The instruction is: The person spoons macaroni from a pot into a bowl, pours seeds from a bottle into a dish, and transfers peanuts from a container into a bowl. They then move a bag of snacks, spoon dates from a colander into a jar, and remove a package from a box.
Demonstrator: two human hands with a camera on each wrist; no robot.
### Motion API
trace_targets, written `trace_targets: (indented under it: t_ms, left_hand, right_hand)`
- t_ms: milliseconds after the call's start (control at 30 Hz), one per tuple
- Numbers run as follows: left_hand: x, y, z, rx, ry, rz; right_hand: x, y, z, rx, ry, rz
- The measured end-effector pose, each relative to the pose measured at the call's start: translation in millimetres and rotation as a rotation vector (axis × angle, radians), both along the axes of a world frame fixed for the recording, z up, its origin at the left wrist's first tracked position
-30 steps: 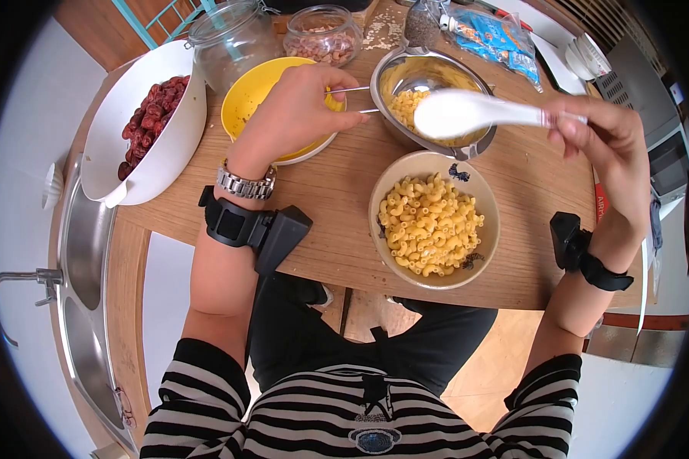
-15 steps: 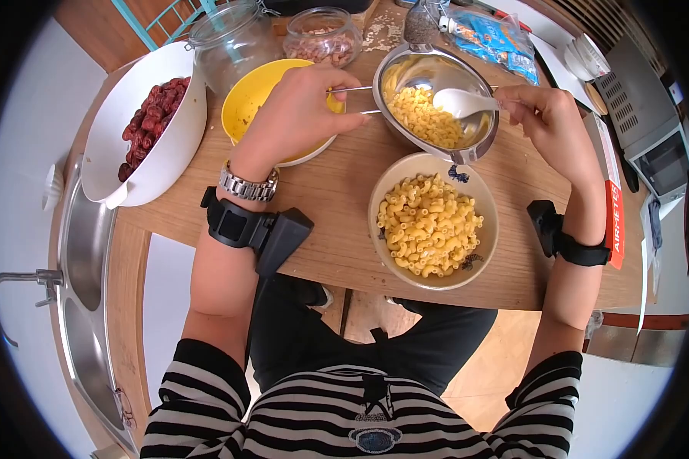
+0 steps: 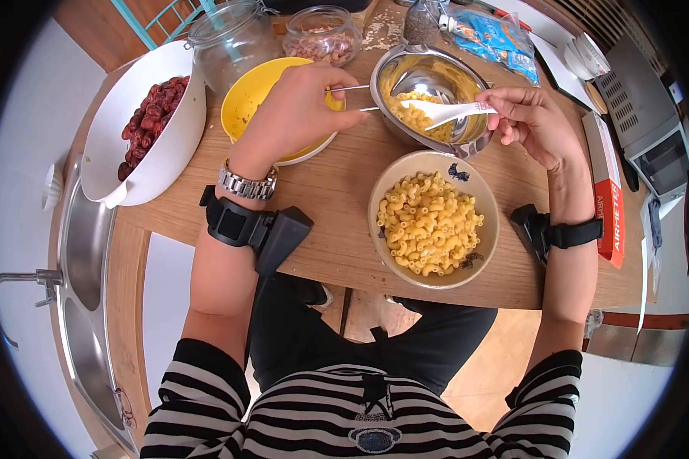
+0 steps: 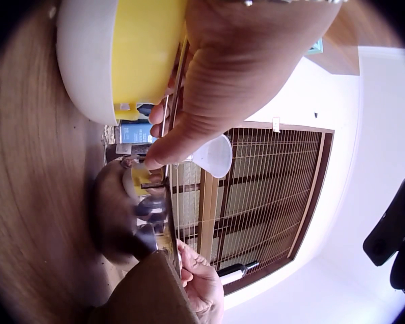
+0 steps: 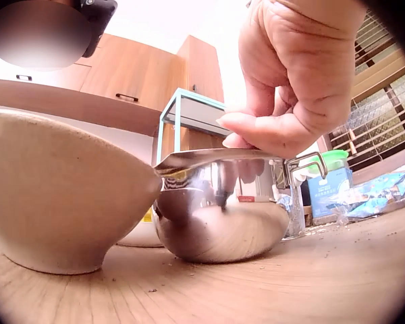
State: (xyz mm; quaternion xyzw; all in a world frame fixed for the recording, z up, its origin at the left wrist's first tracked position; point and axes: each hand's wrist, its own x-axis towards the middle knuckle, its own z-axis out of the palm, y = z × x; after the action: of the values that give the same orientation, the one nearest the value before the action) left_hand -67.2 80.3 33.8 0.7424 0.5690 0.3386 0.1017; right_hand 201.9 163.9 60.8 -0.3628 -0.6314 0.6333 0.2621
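My left hand (image 3: 302,107) holds the wire handle (image 3: 352,89) of a shiny metal bowl (image 3: 452,76), thumb on one wire and fingers by the other. Yellow macaroni (image 3: 396,107) lies at the left inside it. My right hand (image 3: 540,126) pinches a white spoon (image 3: 455,112) by its handle end, the spoon's head down among that macaroni. In the right wrist view, the right fingertips are right at the rim of the metal bowl (image 5: 223,229), which stands on the table. A beige bowl (image 3: 491,222) heaped with macaroni (image 3: 429,222) stands nearer my body.
Left stands a white basin (image 3: 149,183) of dark red dates; beside it, a yellow bowl (image 3: 245,84). Glass jars (image 3: 233,46) and a blue plastic packet (image 3: 497,42) line the back. An orange-white box (image 3: 611,222) lies at the right edge, a sink (image 3: 84,252) far left.
The spoon came down from above into the metal bowl as my right hand moved left. Half a second ago the bowl leaned further toward me, showing more macaroni. The left hand keeps its grip.
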Motion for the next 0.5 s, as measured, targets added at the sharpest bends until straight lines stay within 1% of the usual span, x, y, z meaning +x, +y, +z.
trace_targets:
  t_ms: [200,400,500]
  left_hand:
    - [-0.2,-0.3,-0.1,0.003,0.008,0.014]
    - [-0.6,0.4,-0.6,-0.002,0.009,0.007]
    - [0.2,-0.1,0.8,-0.01,0.008,0.008]
  right_hand:
    - [5.6,3.8,3.5,-0.033,0.06,-0.021]
    - [16.2,9.2,10.8,-0.016,0.108,0.013]
    - [21.8,6.4,19.1,0.042,0.113,0.026]
